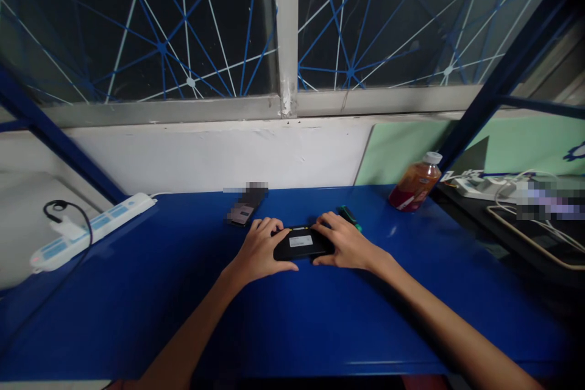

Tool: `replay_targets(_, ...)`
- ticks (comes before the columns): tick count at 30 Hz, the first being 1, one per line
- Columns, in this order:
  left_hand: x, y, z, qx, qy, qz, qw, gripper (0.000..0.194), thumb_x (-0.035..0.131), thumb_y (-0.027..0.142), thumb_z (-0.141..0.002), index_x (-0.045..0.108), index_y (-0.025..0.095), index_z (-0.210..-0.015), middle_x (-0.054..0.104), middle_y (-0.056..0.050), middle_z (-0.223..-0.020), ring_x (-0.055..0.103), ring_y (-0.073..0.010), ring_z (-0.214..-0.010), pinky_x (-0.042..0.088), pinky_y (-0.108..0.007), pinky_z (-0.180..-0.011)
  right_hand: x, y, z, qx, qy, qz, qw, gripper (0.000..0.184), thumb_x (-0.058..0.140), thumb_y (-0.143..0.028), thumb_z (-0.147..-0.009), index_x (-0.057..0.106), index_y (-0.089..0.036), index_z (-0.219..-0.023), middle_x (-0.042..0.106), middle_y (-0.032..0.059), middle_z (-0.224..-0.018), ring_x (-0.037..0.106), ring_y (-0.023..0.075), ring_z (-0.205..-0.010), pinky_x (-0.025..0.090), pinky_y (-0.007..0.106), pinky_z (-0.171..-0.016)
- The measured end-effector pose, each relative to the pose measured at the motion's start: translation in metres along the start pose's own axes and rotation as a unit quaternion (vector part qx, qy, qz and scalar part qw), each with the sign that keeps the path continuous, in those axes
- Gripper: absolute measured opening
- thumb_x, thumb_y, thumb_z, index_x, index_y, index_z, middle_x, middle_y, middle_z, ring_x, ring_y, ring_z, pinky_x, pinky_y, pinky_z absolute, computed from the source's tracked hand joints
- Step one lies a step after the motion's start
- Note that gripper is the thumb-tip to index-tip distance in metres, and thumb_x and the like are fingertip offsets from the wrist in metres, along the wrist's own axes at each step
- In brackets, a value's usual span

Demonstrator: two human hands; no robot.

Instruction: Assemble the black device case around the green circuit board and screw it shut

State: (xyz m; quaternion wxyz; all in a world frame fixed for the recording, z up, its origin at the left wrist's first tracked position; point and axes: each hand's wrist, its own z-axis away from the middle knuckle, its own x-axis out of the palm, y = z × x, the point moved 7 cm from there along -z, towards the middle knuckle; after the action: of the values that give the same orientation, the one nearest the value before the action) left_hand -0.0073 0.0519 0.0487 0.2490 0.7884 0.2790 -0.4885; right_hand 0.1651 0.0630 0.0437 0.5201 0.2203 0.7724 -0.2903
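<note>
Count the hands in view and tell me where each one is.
2. The left hand is at the left end of the black device, and the right hand is at its right end. No other hand shows.

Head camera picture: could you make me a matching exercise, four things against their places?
1. flat black rectangular device
2. white-capped clear plastic bottle
3. long white plastic power strip
4. small green object

A. just beyond the right hand
B. in front of the light green panel
C. between left hand and right hand
D. at the far left

Pairs: 1-C, 2-B, 3-D, 4-A
</note>
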Motion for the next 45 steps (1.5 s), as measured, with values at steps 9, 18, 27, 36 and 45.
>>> replay_targets(9, 0.004, -0.013, 0.0, -0.002, 0.018, -0.024, 1.0, 0.077, 0.062, 0.07, -0.072, 0.051, 0.024, -0.133, 0.042, -0.016, -0.143, 0.039, -0.0385, -0.127, 0.028, -0.061, -0.103, 0.003, -0.001, 0.0, -0.013, -0.001, 0.013, 1.0, 0.066, 0.068, -0.055, -0.075, 0.057, -0.011, -0.123, 0.056, 0.0168, -0.111, 0.053, 0.0297, -0.1, 0.047, 0.047, -0.087)
replay_targets(18, 0.02, -0.042, 0.001, -0.064, -0.027, -0.033, 0.997, 0.075, 0.056, 0.071, -0.076, 0.047, 0.028, -0.137, 0.021, -0.013, -0.155, 0.027, -0.0444, -0.135, 0.023, -0.071, -0.101, 0.0, -0.004, 0.0, -0.016, 0.003, 0.007, 1.0, 0.065, 0.07, -0.054, -0.074, 0.058, -0.011, -0.121, 0.057, 0.0172, -0.11, 0.054, 0.0299, -0.099, 0.048, 0.047, -0.086)
replay_targets(27, 0.003, -0.018, -0.003, -0.018, 0.036, -0.017, 0.999, 0.073, 0.062, 0.069, -0.073, 0.053, 0.025, -0.131, 0.029, -0.014, -0.151, 0.028, -0.042, -0.135, 0.021, -0.068, -0.105, 0.001, -0.003, 0.0, -0.016, 0.003, 0.012, 1.0, 0.065, 0.069, -0.054, -0.075, 0.057, -0.011, -0.122, 0.056, 0.017, -0.11, 0.053, 0.0302, -0.098, 0.046, 0.048, -0.085)
replay_targets(36, 0.003, 0.001, -0.003, -0.012, -0.003, 0.001, 1.0, 0.065, 0.066, 0.07, -0.067, 0.063, 0.022, -0.111, 0.057, -0.009, -0.101, 0.054, -0.0272, -0.091, 0.043, -0.043, -0.078, 0.001, -0.001, -0.001, 0.006, 0.016, 0.079, 0.997, 0.066, 0.067, -0.063, -0.072, 0.061, -0.011, -0.112, 0.059, 0.0165, -0.103, 0.054, 0.0313, -0.093, 0.044, 0.047, -0.08)
replay_targets(45, 0.007, 0.001, -0.003, -0.031, -0.019, -0.022, 0.999, 0.052, 0.074, 0.056, -0.069, 0.062, 0.021, -0.106, 0.057, -0.008, -0.103, 0.053, -0.027, -0.091, 0.042, -0.039, -0.074, 0.004, 0.002, -0.002, 0.018, 0.005, 0.058, 0.998, 0.059, 0.07, -0.061, -0.07, 0.06, -0.013, -0.103, 0.059, 0.0129, -0.099, 0.054, 0.0276, -0.089, 0.044, 0.041, -0.078)
